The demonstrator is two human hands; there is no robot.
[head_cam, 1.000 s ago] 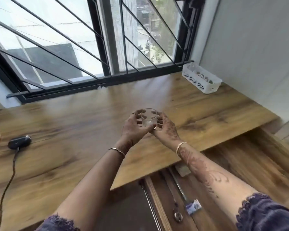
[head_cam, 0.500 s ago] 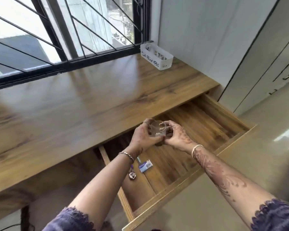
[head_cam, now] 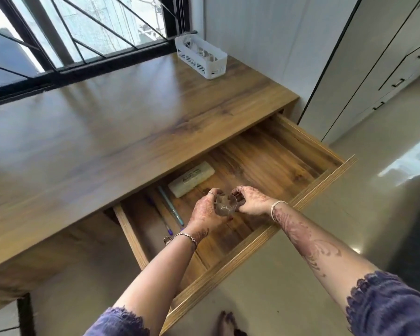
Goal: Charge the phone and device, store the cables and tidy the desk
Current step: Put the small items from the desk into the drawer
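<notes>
— Home or office?
— Home, by the look of it: a study corner. Long wooden desk [head_cam: 131, 122] set under a barred window [head_cam: 83, 32], white plastic basket [head_cam: 204, 61] at the far end.
— Anything else homely?
— Open drawer [head_cam: 264, 238] with pens [head_cam: 172, 209] and a small white box [head_cam: 192, 178]. Plain white cupboards [head_cam: 398, 82] with dark handles on the right, glossy tiled floor [head_cam: 349, 190], a bare foot [head_cam: 224, 320] on it.

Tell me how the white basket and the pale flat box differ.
The basket stands on the desk top by the window; the box lies inside the open drawer. The basket is slotted and open-topped; the box is closed and flat. Both are pale and oblong.
</notes>
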